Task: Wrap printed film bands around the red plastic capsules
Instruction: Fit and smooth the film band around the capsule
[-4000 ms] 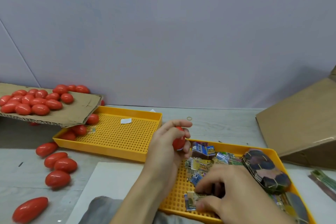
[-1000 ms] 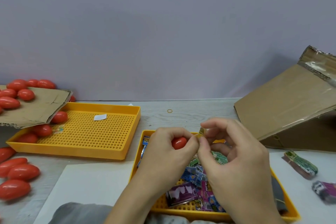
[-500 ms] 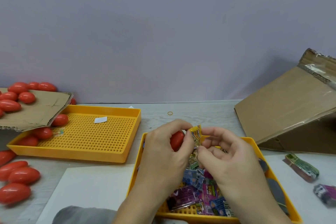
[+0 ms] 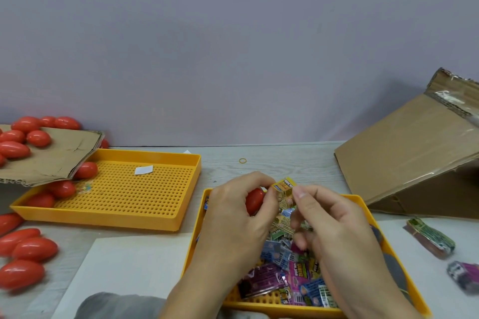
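Pale counter (image 4: 285, 163) | left hand (image 4: 233, 215) grips red capsule (image 4: 255, 201) | right hand (image 4: 334, 225) pinches yellow film band (image 4: 283, 186) beside it, above tray (image 4: 363, 204)

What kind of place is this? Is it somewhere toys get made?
Probably a small packing bench for toys, not a big factory. Loose red capsules lie about, a yellow tray holds printed film bands, and the hands are fitting one.
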`<action>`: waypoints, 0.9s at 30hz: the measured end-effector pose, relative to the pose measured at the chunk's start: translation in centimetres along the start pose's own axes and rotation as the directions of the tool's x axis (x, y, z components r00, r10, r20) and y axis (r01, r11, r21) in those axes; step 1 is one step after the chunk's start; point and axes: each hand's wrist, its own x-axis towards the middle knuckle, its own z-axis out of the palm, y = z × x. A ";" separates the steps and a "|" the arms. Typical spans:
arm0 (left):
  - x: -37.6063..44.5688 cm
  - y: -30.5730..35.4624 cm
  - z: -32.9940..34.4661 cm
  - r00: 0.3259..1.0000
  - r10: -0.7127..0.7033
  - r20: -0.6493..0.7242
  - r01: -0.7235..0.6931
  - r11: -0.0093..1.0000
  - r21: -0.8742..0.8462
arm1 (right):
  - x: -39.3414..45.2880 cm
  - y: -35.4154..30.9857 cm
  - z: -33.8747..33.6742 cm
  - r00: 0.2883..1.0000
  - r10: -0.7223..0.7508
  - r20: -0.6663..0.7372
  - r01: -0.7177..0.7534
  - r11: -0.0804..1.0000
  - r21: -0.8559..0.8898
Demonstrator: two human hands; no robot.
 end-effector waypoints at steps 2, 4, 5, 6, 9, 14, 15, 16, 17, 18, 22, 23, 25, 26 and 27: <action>0.0 -0.1 -0.1 1.000 -0.022 0.009 0.023 1.000 -0.006 | 0.0 0.0 -0.2 1.000 -0.022 -0.022 0.021 0.999 -0.033; 0.0 -0.1 -0.1 0.999 -0.039 0.021 0.039 0.999 -0.014 | 0.0 0.1 -0.2 0.999 -0.029 -0.013 0.028 0.998 -0.056; 0.0 -0.1 -0.1 0.999 -0.045 0.025 0.045 0.999 -0.016 | 0.0 0.1 -0.3 1.000 -0.025 -0.010 0.024 0.998 -0.054; 0.0 0.0 -0.1 0.999 -0.047 0.028 0.047 0.999 -0.015 | 0.0 0.2 -0.3 1.000 -0.013 -0.009 0.012 0.999 -0.044; 0.0 -0.1 -0.1 0.998 -0.051 0.025 0.051 0.999 0.001 | 0.1 0.2 -0.5 1.000 0.027 -0.001 -0.027 1.000 0.004; -0.1 -0.2 -0.3 0.998 -0.053 0.029 0.052 0.998 0.038 | 0.1 0.1 -0.6 0.999 0.014 0.053 -0.012 0.999 -0.039; 0.0 -0.1 -0.3 0.998 -0.047 0.037 0.045 0.998 0.047 | 0.0 0.1 -0.6 0.999 0.014 0.049 -0.010 0.997 -0.077; 0.0 0.0 -0.3 0.998 -0.048 0.046 0.046 0.998 0.051 | 0.0 0.0 -0.5 0.999 0.011 0.042 -0.006 0.994 -0.111; 0.0 0.0 -0.3 0.997 -0.050 0.055 0.047 0.998 0.052 | -0.1 -0.1 -0.5 0.999 0.003 0.034 0.002 0.991 -0.133; -0.1 0.1 -0.3 0.997 -0.053 0.062 0.049 0.997 0.051 | -0.1 -0.2 -0.4 1.000 -0.009 0.022 0.012 0.990 -0.143; -0.5 0.4 -0.6 0.966 -0.213 0.150 0.234 0.961 -0.147 | -0.1 -0.2 -0.5 0.992 -0.061 -0.115 0.049 0.993 -0.105; -0.6 0.4 -0.5 0.943 -0.273 0.192 0.311 0.928 -0.204 | 0.0 -0.2 -0.7 0.986 -0.070 -0.151 0.055 0.993 -0.103; -0.4 0.3 -0.5 0.915 -0.332 0.228 0.384 0.891 -0.244 | 0.1 -0.2 -0.9 0.978 -0.082 -0.193 0.062 0.993 -0.104; -0.4 0.3 -0.5 0.914 -0.335 0.229 0.388 0.888 -0.247 | 0.2 -0.3 -0.9 0.975 -0.090 -0.204 0.071 0.993 -0.099; -0.2 0.2 -0.5 0.914 -0.337 0.226 0.391 0.882 -0.263 | 0.2 -0.4 -1.0 0.971 -0.104 -0.215 0.085 0.992 -0.095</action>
